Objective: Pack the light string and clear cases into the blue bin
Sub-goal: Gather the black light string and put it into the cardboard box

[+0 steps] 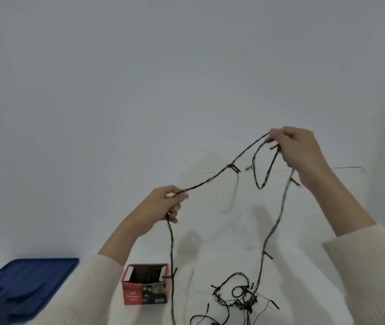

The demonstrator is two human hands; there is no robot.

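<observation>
Fingers (182, 195) of left hand (161, 207) pinch the light string (206, 180); right hand (301, 148) grips a loop of it higher up. String hangs taut between both hands, remainder tangled on the white surface (210, 254) near its front edge. Open red box (144, 287) stands left of the tangle; blue bin lid (30, 280) at front left.

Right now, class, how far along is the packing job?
Barely begun. Done: little beyond the red box standing open. In hand: the left hand and right hand stretch the light string, the rest tangled below. Left: everything; nothing shows in the blue bin; no clear cases visible.
</observation>
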